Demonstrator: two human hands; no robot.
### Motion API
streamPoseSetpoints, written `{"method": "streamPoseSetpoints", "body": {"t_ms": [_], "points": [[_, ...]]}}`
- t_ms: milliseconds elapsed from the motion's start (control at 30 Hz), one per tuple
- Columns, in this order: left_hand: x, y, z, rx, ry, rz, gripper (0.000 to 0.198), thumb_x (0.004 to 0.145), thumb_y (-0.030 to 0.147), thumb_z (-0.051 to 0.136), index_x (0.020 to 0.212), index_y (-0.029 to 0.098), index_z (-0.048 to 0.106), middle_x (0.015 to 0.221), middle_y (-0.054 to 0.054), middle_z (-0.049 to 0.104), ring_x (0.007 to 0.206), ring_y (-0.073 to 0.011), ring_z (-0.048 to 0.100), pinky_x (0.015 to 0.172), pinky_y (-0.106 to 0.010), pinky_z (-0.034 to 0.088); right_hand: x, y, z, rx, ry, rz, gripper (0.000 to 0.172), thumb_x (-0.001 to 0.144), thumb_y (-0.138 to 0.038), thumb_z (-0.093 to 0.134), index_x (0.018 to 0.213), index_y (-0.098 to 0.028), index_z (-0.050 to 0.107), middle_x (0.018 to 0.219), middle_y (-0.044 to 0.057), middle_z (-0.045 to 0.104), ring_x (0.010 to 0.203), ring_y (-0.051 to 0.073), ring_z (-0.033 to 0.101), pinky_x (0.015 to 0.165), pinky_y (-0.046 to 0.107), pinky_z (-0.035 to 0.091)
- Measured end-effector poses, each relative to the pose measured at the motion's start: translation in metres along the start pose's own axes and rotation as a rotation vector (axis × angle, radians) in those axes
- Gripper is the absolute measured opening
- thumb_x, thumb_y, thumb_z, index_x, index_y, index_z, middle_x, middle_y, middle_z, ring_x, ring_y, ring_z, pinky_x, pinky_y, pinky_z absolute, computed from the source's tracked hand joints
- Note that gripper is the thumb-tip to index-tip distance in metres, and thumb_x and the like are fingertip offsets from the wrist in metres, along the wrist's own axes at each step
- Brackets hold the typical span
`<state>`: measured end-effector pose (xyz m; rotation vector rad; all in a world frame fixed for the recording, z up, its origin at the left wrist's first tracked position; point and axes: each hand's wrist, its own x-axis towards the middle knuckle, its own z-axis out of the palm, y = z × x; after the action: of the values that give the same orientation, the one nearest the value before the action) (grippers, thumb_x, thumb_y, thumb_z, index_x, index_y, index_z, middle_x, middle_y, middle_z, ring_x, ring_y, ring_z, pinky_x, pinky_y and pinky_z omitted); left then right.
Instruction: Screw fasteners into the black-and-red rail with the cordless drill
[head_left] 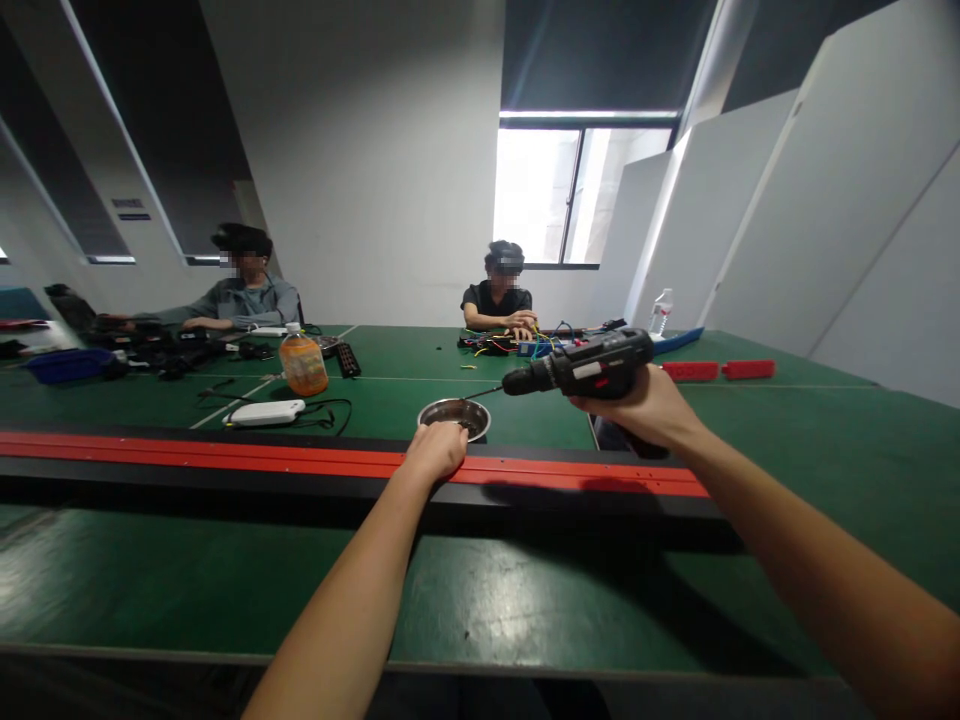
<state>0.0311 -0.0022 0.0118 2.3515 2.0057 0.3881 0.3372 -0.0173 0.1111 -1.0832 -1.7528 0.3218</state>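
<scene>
My right hand (649, 405) is wrapped round the grip of a black cordless drill (592, 366). Its long thin bit (484, 392) points left, with the tip over a small round metal bowl (481, 432). Dark small bits lie in the bowl, too small to name. My left hand (439, 450) is closed at the near rim of the bowl, over a long red-and-black rail (285, 458). Its fingertips are hidden, so whether they pinch the rim or something inside cannot be seen.
Across the green table (517, 590) sit two people, one behind wiring (517, 345). An orange drink bottle (303, 362), a white adapter with cables (264, 413) and a blue tray (67, 366) stand left. Red blocks (690, 371) and a clear bottle (661, 313) are right.
</scene>
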Motion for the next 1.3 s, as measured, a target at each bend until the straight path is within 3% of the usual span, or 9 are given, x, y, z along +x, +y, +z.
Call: {"method": "streamPoseSetpoints", "body": {"t_ms": [200,333,467,633,833,967,1167,1300], "points": [[0.002,-0.004,0.003,-0.048,0.08,0.021,0.048,0.098,0.039,0.037,0.088,0.017,0.078,0.096,-0.017,0.076,0.09,-0.0295,0.071,0.087,-0.039,0.049,-0.025,0.005,0.048,0.294,0.033,0.189,0.049,0.061,-0.047,0.087,0.096,-0.015,0.074,0.063,0.001,0.069,0.055,0.02,0.063,0.055,0.034,0.052],[0.004,-0.009,0.006,-0.109,0.115,0.031,0.043,0.095,0.044,0.045,0.086,0.018,0.079,0.091,-0.016,0.076,0.087,-0.0275,0.07,0.084,-0.036,0.049,-0.034,0.005,0.066,0.412,0.072,0.251,0.05,0.059,-0.048,0.088,0.095,-0.016,0.073,0.065,0.002,0.07,0.057,0.02,0.064,0.057,0.033,0.052],[0.007,-0.013,0.006,-0.261,0.12,0.02,0.032,0.089,0.042,0.056,0.088,0.019,0.079,0.088,-0.012,0.076,0.083,-0.0253,0.069,0.077,-0.033,0.048,-0.037,0.008,0.072,0.441,0.107,0.267,0.048,0.058,-0.049,0.089,0.089,-0.017,0.072,0.063,0.003,0.069,0.056,0.021,0.064,0.057,0.034,0.052],[0.006,-0.015,0.004,-0.48,0.081,0.014,0.022,0.083,0.033,0.063,0.083,0.018,0.079,0.077,-0.007,0.074,0.07,-0.0197,0.066,0.066,-0.028,0.045,-0.04,0.016,0.073,0.428,0.093,0.239,0.04,0.061,-0.052,0.086,0.067,-0.018,0.067,0.058,0.004,0.066,0.052,0.02,0.061,0.054,0.033,0.05],[0.006,-0.015,0.006,-0.649,0.064,-0.024,0.013,0.077,0.026,0.068,0.079,0.015,0.076,0.067,-0.004,0.07,0.063,-0.0163,0.062,0.063,-0.027,0.046,-0.045,0.019,0.073,0.384,0.087,0.239,0.042,0.064,-0.057,0.083,0.063,-0.018,0.067,0.057,0.005,0.067,0.051,0.021,0.062,0.053,0.032,0.05],[0.006,-0.01,-0.006,-0.81,0.204,0.0,0.015,0.076,0.029,0.071,0.079,0.014,0.074,0.079,-0.007,0.073,0.073,-0.0179,0.065,0.071,-0.028,0.049,-0.046,0.016,0.072,0.365,0.09,0.234,0.042,0.065,-0.057,0.081,0.06,-0.019,0.066,0.055,0.005,0.066,0.05,0.021,0.061,0.053,0.033,0.049],[-0.005,0.003,-0.051,-1.512,0.561,0.072,0.032,0.072,0.038,0.082,0.092,0.016,0.071,0.087,-0.004,0.072,0.069,-0.0102,0.062,0.064,-0.022,0.048,-0.046,0.021,0.073,0.38,0.068,0.21,0.039,0.068,-0.055,0.081,0.061,-0.019,0.067,0.056,0.005,0.067,0.051,0.022,0.062,0.053,0.033,0.049],[-0.018,0.013,-0.073,-1.755,0.645,0.128,0.03,0.069,0.031,0.086,0.09,0.017,0.07,0.085,-0.002,0.071,0.065,-0.0062,0.059,0.061,-0.018,0.047,-0.046,0.022,0.074,0.387,0.076,0.209,0.039,0.068,-0.054,0.082,0.06,-0.019,0.067,0.056,0.005,0.066,0.05,0.021,0.062,0.053,0.032,0.048]]}}
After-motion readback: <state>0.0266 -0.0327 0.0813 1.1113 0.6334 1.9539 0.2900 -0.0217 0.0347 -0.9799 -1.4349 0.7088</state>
